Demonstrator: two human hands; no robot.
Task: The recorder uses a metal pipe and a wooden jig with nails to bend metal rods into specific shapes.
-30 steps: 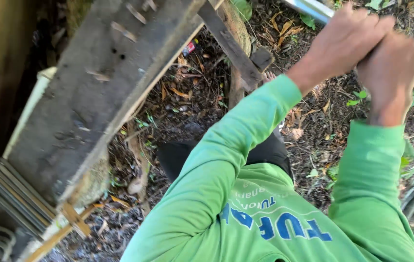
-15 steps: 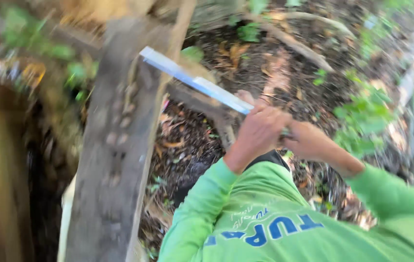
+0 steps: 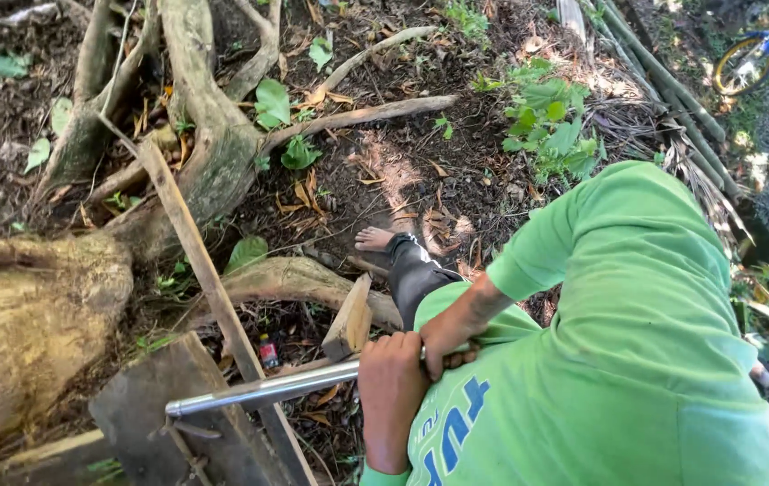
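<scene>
Far left: big weathered trunk [image 3: 29, 333], tree roots [image 3: 213, 153] spreading above it over leaf-littered dirt. Thin wooden slat [image 3: 200, 261] runs diagonally down to a dark plank [image 3: 164, 405] with bent nails at bottom left. Shiny metal bar [image 3: 258, 391] lies nearly level over the plank, free end at the plank, near end in the hands. Left hand [image 3: 392, 382] is wrapped in a full fist round the bar; right hand [image 3: 443, 337] is clamped just beside it, touching it. Bar looks rigid, fairly heavy, smooth, so probably slippery; best held two-handed at the near end, as here. Wood wedge [image 3: 348, 319] just above the bar. Bare foot [image 3: 374, 238] on soil. Bicycle wheels [image 3: 745, 63] far right.
</scene>
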